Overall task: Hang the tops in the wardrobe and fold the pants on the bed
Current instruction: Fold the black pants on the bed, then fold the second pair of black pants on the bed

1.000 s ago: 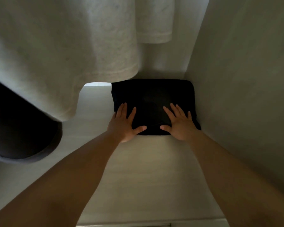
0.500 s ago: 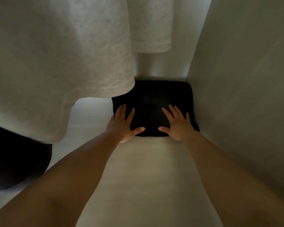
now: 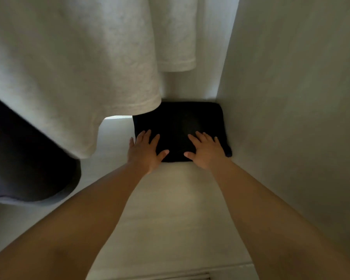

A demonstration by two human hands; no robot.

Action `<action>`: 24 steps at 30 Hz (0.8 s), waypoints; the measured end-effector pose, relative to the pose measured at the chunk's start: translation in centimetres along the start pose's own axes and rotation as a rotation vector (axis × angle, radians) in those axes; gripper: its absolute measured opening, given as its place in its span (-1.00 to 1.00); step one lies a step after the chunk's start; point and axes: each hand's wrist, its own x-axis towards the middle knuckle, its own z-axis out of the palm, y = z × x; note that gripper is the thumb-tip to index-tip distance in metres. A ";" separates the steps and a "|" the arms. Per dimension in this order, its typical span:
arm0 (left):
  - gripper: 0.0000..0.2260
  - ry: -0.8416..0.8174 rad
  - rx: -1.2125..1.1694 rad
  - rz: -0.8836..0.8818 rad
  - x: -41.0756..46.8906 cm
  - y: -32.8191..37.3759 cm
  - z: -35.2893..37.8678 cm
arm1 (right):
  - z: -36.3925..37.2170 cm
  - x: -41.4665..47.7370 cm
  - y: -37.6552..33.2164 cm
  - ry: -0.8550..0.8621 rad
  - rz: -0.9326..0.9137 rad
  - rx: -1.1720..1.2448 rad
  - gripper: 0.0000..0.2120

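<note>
Step looks like stowing: folded black pants (image 3: 180,124) sit on the wardrobe floor (image 3: 170,199), in the back right corner, touching the side wall (image 3: 291,98), partly under the hanging grey top (image 3: 69,67). Left hand (image 3: 144,153) and right hand (image 3: 207,153) lie flat on the near half. Grip released, fingers straight, pressing only. Next, probably: lift both hands straight off so the fold stays put.

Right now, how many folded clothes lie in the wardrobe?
1: folded black garment in the back right corner, left hand and right hand flat on it. The hanging top may hide others.
</note>
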 end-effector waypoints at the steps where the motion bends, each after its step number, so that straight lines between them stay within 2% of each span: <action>1: -0.38 0.005 -0.003 -0.001 -0.5 0.0 -0.3 | -0.1 -0.6 -0.5 0.006 0.003 0.012 -0.35; 7: -0.39 -0.011 -0.026 0.009 -4.3 -0.3 -1.7 | 0.3 -4.6 -2.8 0.080 -0.017 0.095 -0.38; 13: -0.38 -0.007 0.032 -0.013 -9.5 -1.9 -1.3 | 0.9 -8.5 -4.6 0.073 -0.002 0.093 -0.42; 20: -0.38 -0.017 0.043 -0.167 -16.8 -2.5 -0.6 | 2.2 -11.3 -6.2 0.063 -0.093 0.088 -0.43; 24: -0.37 0.019 0.024 -0.296 -21.3 -3.2 0.3 | 3.0 -13.0 -8.5 0.055 -0.249 0.060 -0.43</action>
